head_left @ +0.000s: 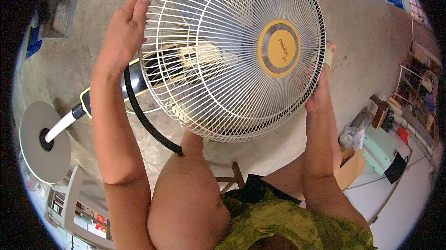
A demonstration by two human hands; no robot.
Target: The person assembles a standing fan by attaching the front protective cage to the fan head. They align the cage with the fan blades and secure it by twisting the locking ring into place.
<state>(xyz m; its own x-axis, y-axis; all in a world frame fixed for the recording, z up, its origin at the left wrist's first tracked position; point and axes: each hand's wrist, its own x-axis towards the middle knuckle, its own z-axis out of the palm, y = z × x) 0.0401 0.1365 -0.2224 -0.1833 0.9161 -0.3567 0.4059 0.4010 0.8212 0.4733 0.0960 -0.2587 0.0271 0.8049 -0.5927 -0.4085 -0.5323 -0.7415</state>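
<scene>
A pedestal fan leans in front of me, its round white wire grille (pixel 223 127) facing up towards me. A yellow and grey badge (pixel 279 48) sits at the grille's middle, and bluish blades show through the wires. My left hand (pixel 124 34) is closed at the grille's upper left edge, fingers pressed on a black rim strip (pixel 139 113). That strip hangs loose from the lower left rim, its end by my knee. My right hand (pixel 318 92) grips the right edge, partly hidden behind the wires. The fan's black control column (pixel 134 79) runs down to a white pole and round grey base (pixel 35 161).
At lower left stands a pale frame (pixel 74 199) like a chair's. A grey bin-like container (pixel 62 10) is at upper left. Boxes, a pale green case (pixel 378 145) and a cardboard box (pixel 351 168) crowd the right. A wooden stool leg (pixel 238 174) shows beyond my legs.
</scene>
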